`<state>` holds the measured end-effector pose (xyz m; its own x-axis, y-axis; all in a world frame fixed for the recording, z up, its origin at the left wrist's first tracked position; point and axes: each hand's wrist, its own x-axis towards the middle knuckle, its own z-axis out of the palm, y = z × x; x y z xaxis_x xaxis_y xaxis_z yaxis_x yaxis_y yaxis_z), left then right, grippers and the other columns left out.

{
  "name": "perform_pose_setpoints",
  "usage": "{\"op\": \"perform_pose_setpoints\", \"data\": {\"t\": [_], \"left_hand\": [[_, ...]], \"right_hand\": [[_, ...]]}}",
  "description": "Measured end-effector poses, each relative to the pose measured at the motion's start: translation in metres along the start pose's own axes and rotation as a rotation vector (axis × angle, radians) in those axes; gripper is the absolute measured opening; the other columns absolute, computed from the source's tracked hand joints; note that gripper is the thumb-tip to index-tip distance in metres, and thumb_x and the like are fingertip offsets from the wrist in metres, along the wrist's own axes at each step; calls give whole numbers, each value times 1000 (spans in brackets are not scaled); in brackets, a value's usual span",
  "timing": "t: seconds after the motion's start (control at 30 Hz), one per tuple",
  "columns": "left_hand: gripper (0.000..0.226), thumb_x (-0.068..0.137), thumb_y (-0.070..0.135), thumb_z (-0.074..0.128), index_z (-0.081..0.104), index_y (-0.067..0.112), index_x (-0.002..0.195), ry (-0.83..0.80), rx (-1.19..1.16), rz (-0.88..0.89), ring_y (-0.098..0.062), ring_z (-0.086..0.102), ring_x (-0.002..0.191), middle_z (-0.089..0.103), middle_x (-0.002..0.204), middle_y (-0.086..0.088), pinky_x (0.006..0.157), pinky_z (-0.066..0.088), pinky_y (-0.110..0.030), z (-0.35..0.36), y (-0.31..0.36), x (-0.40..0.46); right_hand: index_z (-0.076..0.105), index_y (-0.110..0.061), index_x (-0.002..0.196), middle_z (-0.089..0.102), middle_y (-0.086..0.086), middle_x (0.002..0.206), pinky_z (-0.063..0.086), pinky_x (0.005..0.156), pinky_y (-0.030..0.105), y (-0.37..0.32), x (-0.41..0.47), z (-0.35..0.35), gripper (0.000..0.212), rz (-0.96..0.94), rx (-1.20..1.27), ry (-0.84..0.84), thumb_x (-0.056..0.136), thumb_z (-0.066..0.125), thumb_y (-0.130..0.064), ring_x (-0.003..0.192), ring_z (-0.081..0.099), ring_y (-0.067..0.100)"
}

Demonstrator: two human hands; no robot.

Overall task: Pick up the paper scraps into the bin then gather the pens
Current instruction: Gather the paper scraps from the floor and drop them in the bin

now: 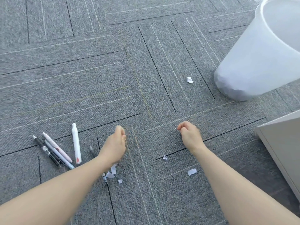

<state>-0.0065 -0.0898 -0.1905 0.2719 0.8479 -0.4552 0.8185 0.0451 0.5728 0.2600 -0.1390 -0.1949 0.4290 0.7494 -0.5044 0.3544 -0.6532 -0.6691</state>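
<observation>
White paper scraps lie on the grey carpet: one [189,80] near the bin, a tiny one [165,157] and a larger one [192,172] below my right hand, and a cluster [112,172] under my left forearm. A translucent white bin [253,62] stands at the upper right with scraps showing through its base. Several pens [56,150] lie together at the left, and a white pen [76,143] rests beside them. A dark pen [93,152] is partly hidden by my left arm. My left hand [116,143] and right hand [190,135] hover with fingers curled; any contents are hidden.
A white cabinet corner [280,143] juts in at the right edge, just below the bin. Grey carpet tiles with thin black and white lines [146,62] cover the floor beyond my hands.
</observation>
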Motion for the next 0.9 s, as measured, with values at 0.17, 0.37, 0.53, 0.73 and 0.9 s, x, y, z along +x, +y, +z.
{"op": "perform_pose_setpoints", "data": {"t": [0.17, 0.37, 0.53, 0.73, 0.9], "left_hand": [[26, 98, 8, 31, 51, 23, 89, -49, -44, -64, -17, 48, 56, 59, 75, -2, 53, 40, -31, -4, -7, -6], [34, 94, 2, 30, 58, 19, 84, -35, -56, -73, -14, 48, 55, 57, 67, 0, 52, 35, -29, -4, 1, -11], [27, 97, 11, 31, 56, 18, 88, -85, -34, 62, -12, 43, 49, 54, 61, 3, 48, 32, -27, 11, 35, -14], [26, 99, 11, 30, 55, 17, 96, -236, -28, 154, -13, 50, 54, 60, 73, 2, 48, 42, -29, 41, 61, -12], [31, 90, -2, 32, 57, 8, 74, -315, -109, 130, -13, 45, 56, 53, 64, 3, 52, 37, -28, 56, 65, -13]], "right_hand": [[49, -20, 95, 62, 0, 73, 36, 51, 30, -4, -3, 6, 10, -137, -412, 13, 100, 43, -26, 63, 54, 15], [45, -17, 95, 60, 1, 75, 38, 57, 33, -7, 1, 10, 12, -209, -645, 32, 102, 41, -26, 68, 54, 22], [52, -10, 88, 59, 5, 79, 37, 52, 31, -11, 3, -1, 14, 3, -117, -61, 99, 45, -15, 58, 45, 15], [58, -4, 89, 54, 6, 70, 35, 44, 23, 6, -33, -17, 20, 144, 371, -120, 89, 43, 9, 50, 40, 10], [58, -15, 66, 51, -1, 57, 32, 52, 30, 33, -67, -24, 31, 86, 66, 8, 83, 38, 2, 51, 40, 14]]}}
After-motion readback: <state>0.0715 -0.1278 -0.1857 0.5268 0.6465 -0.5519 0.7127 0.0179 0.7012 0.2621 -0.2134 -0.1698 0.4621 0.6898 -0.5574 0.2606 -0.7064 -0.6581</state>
